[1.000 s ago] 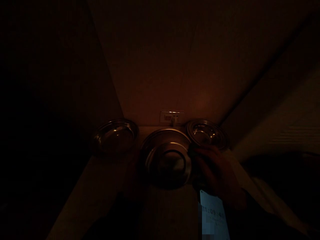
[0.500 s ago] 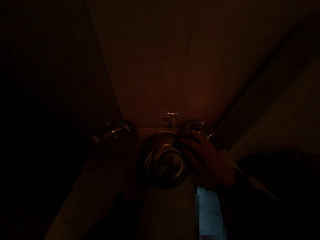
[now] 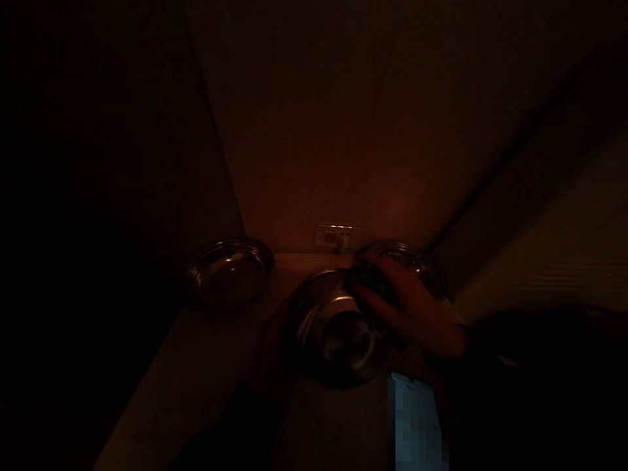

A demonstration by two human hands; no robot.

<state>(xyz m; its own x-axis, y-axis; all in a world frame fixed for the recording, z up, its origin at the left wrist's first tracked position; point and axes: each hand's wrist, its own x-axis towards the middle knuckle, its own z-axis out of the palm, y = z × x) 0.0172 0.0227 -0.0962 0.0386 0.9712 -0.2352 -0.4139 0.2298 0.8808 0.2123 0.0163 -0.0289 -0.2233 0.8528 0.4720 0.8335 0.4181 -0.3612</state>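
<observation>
A shiny metal bowl (image 3: pixel 314 314) sits tilted in the middle, above a pale surface. My left hand (image 3: pixel 269 347), very dim, is at the bowl's left side and grips it; its fingertips are lost in the dark. Over the upper right rim reaches my right hand (image 3: pixel 407 304), fingers bent round a dark, soft-looking thing (image 3: pixel 366 278) pressed to the bowl. What that dark thing is cannot be made out.
The room is very dark. Metal dishes stand at the back left (image 3: pixel 230 275) and, partly behind my right hand, the back right (image 3: pixel 422 268). A wall socket (image 3: pixel 338 235) with a plug is behind. A lit phone (image 3: pixel 419 418) lies at front right.
The bowl has shifted slightly right and nearer in the view, and its tilt has changed. My right hand has moved with the dark thing along the upper right rim.
</observation>
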